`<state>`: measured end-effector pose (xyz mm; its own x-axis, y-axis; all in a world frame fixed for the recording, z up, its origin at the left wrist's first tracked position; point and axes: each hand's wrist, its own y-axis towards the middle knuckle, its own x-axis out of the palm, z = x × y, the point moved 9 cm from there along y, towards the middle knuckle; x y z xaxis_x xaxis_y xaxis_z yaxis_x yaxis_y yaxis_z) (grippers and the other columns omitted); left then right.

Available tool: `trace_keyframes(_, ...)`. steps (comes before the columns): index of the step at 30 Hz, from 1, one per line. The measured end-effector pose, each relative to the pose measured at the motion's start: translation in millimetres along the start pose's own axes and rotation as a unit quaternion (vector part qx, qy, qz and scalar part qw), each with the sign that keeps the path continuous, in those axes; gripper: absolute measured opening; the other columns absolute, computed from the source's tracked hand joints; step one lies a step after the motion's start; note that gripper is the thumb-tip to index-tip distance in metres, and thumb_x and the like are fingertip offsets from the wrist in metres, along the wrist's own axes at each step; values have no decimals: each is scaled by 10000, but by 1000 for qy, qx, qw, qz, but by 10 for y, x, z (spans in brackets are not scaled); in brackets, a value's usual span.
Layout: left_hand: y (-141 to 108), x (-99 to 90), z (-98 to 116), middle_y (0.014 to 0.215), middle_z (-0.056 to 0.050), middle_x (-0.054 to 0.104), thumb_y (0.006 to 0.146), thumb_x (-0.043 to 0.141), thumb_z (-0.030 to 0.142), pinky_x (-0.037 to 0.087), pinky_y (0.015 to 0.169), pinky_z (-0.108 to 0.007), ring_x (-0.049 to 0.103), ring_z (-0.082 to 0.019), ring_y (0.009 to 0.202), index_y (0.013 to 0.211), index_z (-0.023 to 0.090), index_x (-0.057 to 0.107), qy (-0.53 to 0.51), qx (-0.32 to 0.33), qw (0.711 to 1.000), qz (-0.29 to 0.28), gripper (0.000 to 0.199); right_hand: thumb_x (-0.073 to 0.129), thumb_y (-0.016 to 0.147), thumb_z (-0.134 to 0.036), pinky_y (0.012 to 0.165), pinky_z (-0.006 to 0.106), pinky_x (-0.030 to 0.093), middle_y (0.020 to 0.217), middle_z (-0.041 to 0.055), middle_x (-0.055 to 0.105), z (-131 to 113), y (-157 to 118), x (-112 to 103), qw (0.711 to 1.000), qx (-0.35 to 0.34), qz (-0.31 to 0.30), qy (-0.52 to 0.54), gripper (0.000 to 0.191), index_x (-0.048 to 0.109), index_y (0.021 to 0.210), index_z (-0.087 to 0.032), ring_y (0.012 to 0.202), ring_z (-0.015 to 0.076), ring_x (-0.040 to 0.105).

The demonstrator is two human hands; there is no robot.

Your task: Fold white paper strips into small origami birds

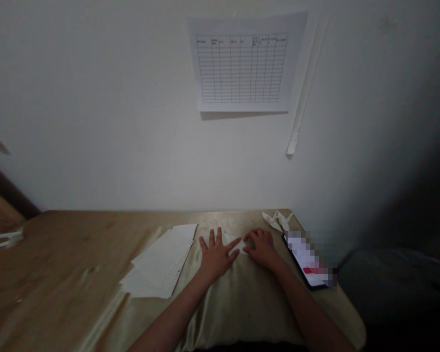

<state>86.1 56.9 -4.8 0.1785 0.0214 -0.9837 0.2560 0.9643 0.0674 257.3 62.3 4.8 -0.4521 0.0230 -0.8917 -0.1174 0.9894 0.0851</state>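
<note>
A small piece of white paper (235, 240) lies on the cloth-covered table (242, 303) between my hands. My left hand (217, 255) is spread flat, its index finger and thumb reaching over the paper's left and front part. At the paper's right side, my right hand (260, 245) has its fingers bent, with thumb and index apart and their tips at the paper's edge. To the left of my left hand rests a fanned stack of white sheets (161, 264).
A phone (308, 261) with a lit screen lies right of my right arm. Crumpled white strips (277, 220) sit at the back right corner. A printed table sheet (242, 68) hangs on the wall behind. White scraps (8, 238) are at the far left.
</note>
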Motion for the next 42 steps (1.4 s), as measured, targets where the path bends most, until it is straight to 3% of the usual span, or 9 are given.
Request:
trace_keyframes(6, -5, -38, 2, 1783, 0, 278, 1027, 386, 735, 72, 1220, -833, 142, -483, 1641, 1516, 620, 462, -3, 1, 1000, -6, 507, 758, 890, -357, 1205, 463, 295, 1364, 87, 634, -16, 0, -12, 1000, -8, 4, 1, 319, 724, 1201, -291, 1354, 288, 514)
trace_keyframes(22, 10, -73, -74, 1769, 5, 321, 1059, 344, 683, 106, 1180, -868, 188, -490, 1629, 1516, 650, 432, 12, -2, 1000, 1, 466, 735, 902, -344, 1233, 466, 243, 1385, 88, 619, -17, 3, -3, 1000, -8, -17, 8, 334, 704, 1228, -272, 1399, 273, 488)
trace_keyframes(32, 27, -131, -179, 1748, 42, 365, 1057, 404, 646, 89, 1177, -874, 250, -491, 1605, 1519, 652, 427, 26, -13, 999, 21, 463, 741, 893, -345, 1211, 466, 265, 1387, 99, 625, -10, 4, 5, 1000, -7, -10, -2, 330, 719, 1215, -276, 1378, 293, 494)
trace_keyframes(42, 19, -238, -199, 1724, 17, 404, 1015, 441, 706, 21, 1217, -838, 254, -434, 1620, 1565, 540, 462, 28, -20, 999, 22, 576, 739, 890, -343, 1223, 453, 250, 1381, 84, 620, -1, 0, 19, 1000, -2, -8, -3, 330, 717, 1213, -282, 1393, 286, 486)
